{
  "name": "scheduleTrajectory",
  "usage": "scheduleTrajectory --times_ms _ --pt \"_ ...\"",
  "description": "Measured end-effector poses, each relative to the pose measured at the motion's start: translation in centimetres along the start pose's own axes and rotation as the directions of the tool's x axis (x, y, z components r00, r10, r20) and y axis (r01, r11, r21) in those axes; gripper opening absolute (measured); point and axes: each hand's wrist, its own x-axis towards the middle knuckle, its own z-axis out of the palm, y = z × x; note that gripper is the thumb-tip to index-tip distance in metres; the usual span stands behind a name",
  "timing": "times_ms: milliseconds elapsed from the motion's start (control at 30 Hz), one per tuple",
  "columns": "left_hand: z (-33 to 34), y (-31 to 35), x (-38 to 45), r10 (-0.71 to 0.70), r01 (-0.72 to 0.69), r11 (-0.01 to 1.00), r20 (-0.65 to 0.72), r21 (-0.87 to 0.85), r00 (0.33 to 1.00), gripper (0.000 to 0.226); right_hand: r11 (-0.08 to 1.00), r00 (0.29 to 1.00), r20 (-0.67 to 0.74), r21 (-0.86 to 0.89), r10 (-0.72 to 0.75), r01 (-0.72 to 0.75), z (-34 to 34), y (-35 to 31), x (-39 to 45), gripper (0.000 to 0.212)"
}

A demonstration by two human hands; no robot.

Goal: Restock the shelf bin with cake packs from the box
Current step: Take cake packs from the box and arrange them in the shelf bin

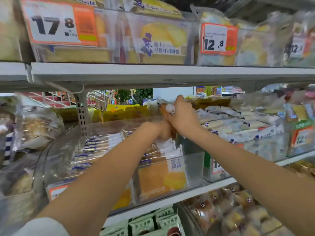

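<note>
A clear plastic shelf bin (190, 169) on the middle shelf holds several cake packs (162, 176) in clear and orange wrappers with blue print. Both my arms reach over the bin toward its back. My right hand (182, 114) grips a cake pack (163, 106) near the bin's rear right, its wrapper end showing above my fingers. My left hand (162, 130) sits just below and left of the right one, touching the same pack; its fingers are mostly hidden. The box is out of view.
The shelf board above (153, 72) hangs low over my hands, with bins and price tags 17.8 (54, 24) and 12.8 (216, 40). A neighbouring bin of white packs (238, 126) stands to the right. More packaged goods (230, 210) lie on the shelf below.
</note>
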Motion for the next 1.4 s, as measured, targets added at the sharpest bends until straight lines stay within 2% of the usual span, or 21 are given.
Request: scheduleTrajectory --times_ms 100,200,300,400,467,533,600,633,667,733,800,867,967,1067,1200,1300,1333,1400 --pt "0.2 0.0 -0.4 -0.036 0.038 0.996 -0.026 0.083 0.999 0.020 0.997 0.999 0.033 -0.073 0.036 -0.033 0.9 0.2 -0.1 0.036" --pt "0.1 0.0 -0.9 -0.068 0.071 0.993 -0.027 0.099 0.997 0.021 0.984 0.982 0.090 -0.085 0.167 -0.159 1.3 -0.2 0.6 0.043" --pt "-0.2 -0.5 -1.4 -0.055 0.059 0.997 -0.069 0.050 0.996 0.012 0.952 0.940 0.152 -0.048 0.305 -0.301 2.4 -0.6 0.7 0.044" --pt "-0.2 -0.7 -2.3 -0.086 0.087 0.996 -0.015 0.024 0.996 0.012 0.912 0.889 0.224 0.004 0.400 -0.411 3.9 -0.2 -0.1 0.039" --pt "-0.1 -0.8 -2.8 -0.117 0.117 0.993 0.032 0.026 0.993 0.019 0.920 0.868 0.310 -0.069 0.388 -0.387 3.8 -0.2 -0.2 0.039" --pt "-0.1 -0.9 -3.4 -0.130 0.132 0.991 0.046 -0.037 0.990 0.026 0.934 0.811 0.470 -0.108 0.349 -0.340 2.9 -0.6 0.2 0.037" --pt "-0.8 -1.1 -4.7 -0.154 0.158 0.981 0.042 -0.113 0.987 0.035 0.947 0.758 0.573 -0.127 0.313 -0.295 2.0 -1.0 0.7 0.049" --pt "-1.3 -1.4 -5.4 -0.169 0.176 0.975 0.056 -0.137 0.984 0.039 0.955 0.770 0.572 -0.103 0.284 -0.276 1.7 -1.2 0.9 0.060" --pt "-1.6 -1.7 -6.2 -0.185 0.196 0.971 0.087 -0.140 0.979 0.041 0.968 0.811 0.535 -0.066 0.238 -0.241 1.6 -1.3 1.1 0.066" --pt "-2.0 -1.7 -8.1 -0.194 0.215 0.970 0.169 -0.116 0.966 0.048 0.990 0.865 0.486 -0.008 0.128 -0.142 1.6 -1.6 1.3 0.063" --pt "-1.6 -0.5 -10.0 -0.153 0.190 0.969 0.222 -0.158 0.963 0.059 0.993 0.807 0.583 0.008 0.094 -0.121 2.2 -1.8 1.1 0.063" --pt "-0.3 1.1 -11.6 -0.105 0.134 0.974 0.163 -0.184 0.981 0.062 0.992 0.729 0.674 -0.044 0.120 -0.122 3.6 -1.4 0.7 0.071" --pt "1.5 2.3 -13.5 -0.148 0.144 0.983 -0.025 -0.114 0.989 0.070 0.984 0.702 0.691 -0.088 0.172 -0.154 5.2 -0.8 0.8 0.077" --pt "2.8 2.4 -14.3 -0.158 0.162 0.987 -0.148 0.016 0.976 0.076 0.973 0.661 0.724 -0.067 0.198 -0.219 5.5 -0.1 1.8 0.081" --pt "3.4 2.5 -14.1 -0.108 0.214 0.939 -0.361 0.268 0.926 0.075 0.981 0.701 0.696 -0.025 0.157 -0.194 5.8 0.4 2.7 0.080" --pt "3.7 3.5 -14.5 -0.056 0.217 0.903 -0.399 0.371 0.915 0.072 0.976 0.805 0.568 0.011 0.173 -0.217 5.8 0.2 3.2 0.078" --pt "4.1 3.8 -14.4 -0.044 0.210 0.901 -0.402 0.380 0.915 0.071 0.977 0.811 0.557 -0.003 0.178 -0.213 5.7 0.2 3.3 0.077" --pt "5.2 3.9 -14.2 -0.009 0.199 0.906 -0.453 0.373 0.891 0.068 0.979 0.759 0.624 -0.054 0.186 -0.195 5.9 0.3 3.2 0.077"
